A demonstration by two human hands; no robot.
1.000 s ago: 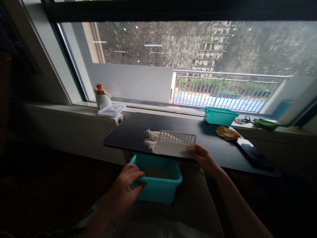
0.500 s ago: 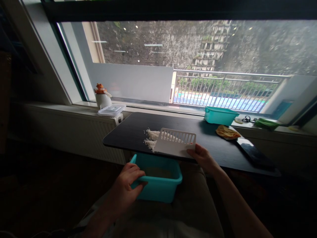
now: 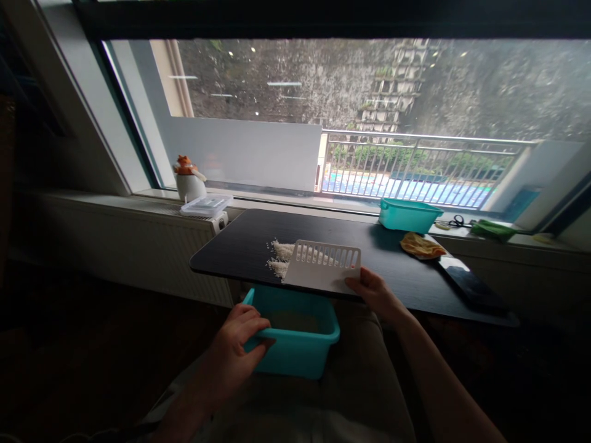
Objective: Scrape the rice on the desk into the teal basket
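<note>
Scoop (image 3: 323,268) unmoved in R hand (image 3: 376,295); L hand (image 3: 237,347) grips bin (image 3: 300,355).

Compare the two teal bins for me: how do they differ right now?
The near teal bin sits on the person's lap below the front edge of the table, its rim gripped by the left hand; the far teal bin stands on the table by the window, untouched. The near teal bin shows pale grains inside; the far teal bin's inside is hidden. Both are teal, rectangular and open-topped.
</note>
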